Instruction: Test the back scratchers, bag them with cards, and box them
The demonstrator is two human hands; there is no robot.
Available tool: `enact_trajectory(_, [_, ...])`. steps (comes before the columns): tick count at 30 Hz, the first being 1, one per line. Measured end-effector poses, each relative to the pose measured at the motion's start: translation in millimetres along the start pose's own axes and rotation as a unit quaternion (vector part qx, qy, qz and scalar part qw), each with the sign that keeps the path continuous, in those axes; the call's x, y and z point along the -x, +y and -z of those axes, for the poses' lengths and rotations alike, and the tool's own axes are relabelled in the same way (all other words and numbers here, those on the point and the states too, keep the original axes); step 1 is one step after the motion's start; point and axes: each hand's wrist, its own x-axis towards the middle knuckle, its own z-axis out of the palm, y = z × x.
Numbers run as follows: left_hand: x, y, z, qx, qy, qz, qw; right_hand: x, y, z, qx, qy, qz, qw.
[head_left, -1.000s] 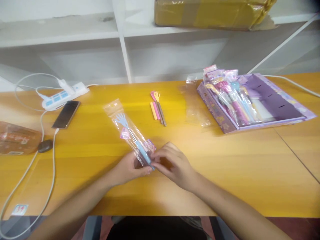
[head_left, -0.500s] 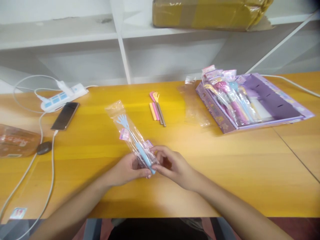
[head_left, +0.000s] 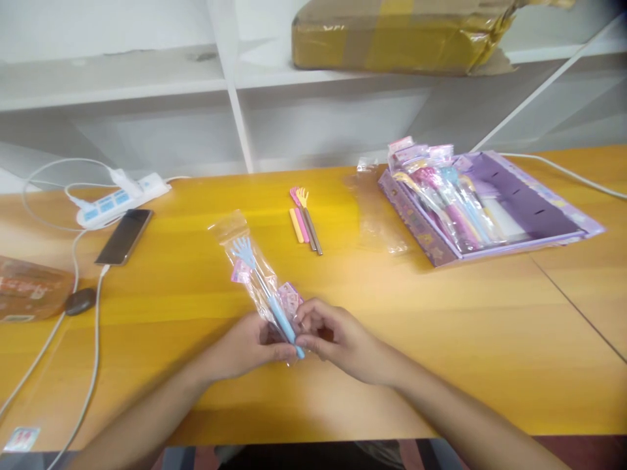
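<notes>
A light blue back scratcher (head_left: 279, 312) with a hand-shaped head lies slanted inside a clear plastic bag (head_left: 230, 230), its head pointing up and left. My left hand (head_left: 252, 349) is closed round the bag's lower left side, thumb over the handle. My right hand (head_left: 337, 336) pinches the bag by the handle's lower end from the right. Pink printed tags (head_left: 290, 298) show at the bag's sides. Beyond my hands, pink and yellow back scratcher parts (head_left: 306, 222) lie side by side on the table.
At the right, a purple display box (head_left: 548, 196) holds several bagged back scratchers (head_left: 455, 202), with a loose clear bag (head_left: 385, 225) beside it. Leftward are a power strip (head_left: 122, 201), a phone (head_left: 125, 236), cables and an orange packet (head_left: 34, 287). A taped carton (head_left: 401, 39) sits on the shelf.
The view has tilted slightly, so everything on the table appears lower. More of the printed tag beside my right fingers shows. Both hands keep hold of the bagged back scratcher.
</notes>
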Motion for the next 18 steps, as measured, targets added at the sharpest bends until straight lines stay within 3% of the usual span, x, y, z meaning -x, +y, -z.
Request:
enact_trajectory(8, [12, 17, -1.8, -0.059, -0.107, 0.016, 0.992, 3, -4, 1, -0.037, -0.041, -0.016, 0.998])
enact_trajectory(13, [18, 16, -0.4, -0.112, -0.228, 0.035, 0.967, 1, 0, 1, -0.106, -0.054, -0.026, 0.993])
enact_trajectory(18, [17, 16, 1.4, -0.145, -0.28, 0.097, 0.944, -4, 10, -1, -0.139, -0.033, -0.069, 0.987])
